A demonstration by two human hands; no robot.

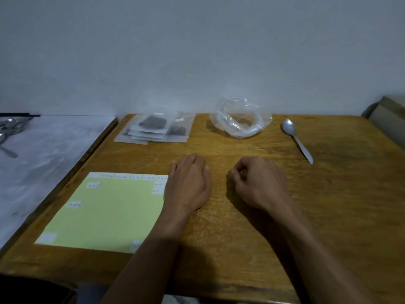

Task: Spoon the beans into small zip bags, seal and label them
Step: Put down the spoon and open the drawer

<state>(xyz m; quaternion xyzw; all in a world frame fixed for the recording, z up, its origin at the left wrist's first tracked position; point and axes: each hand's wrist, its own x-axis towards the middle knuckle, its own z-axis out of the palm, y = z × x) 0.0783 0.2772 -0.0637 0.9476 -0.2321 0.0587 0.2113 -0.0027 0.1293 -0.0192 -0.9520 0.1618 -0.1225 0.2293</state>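
Note:
A pile of small zip bags (153,127) with dark beans inside lies at the back of the wooden table (328,205). To its right sits a crumpled clear plastic bag (240,118). A metal spoon (297,139) lies at the back right. A yellow label sheet (105,213) with white written stickers lies at the front left. My left hand (188,183) rests flat on the table, its edge over the sheet's right corner. My right hand (260,183) rests on the table with fingers curled, holding nothing.
A grey-white counter (43,154) adjoins the table on the left, with several pieces of cutlery (8,137) at its far edge. A cardboard box (388,119) stands at the table's back right corner. A pale wall runs behind.

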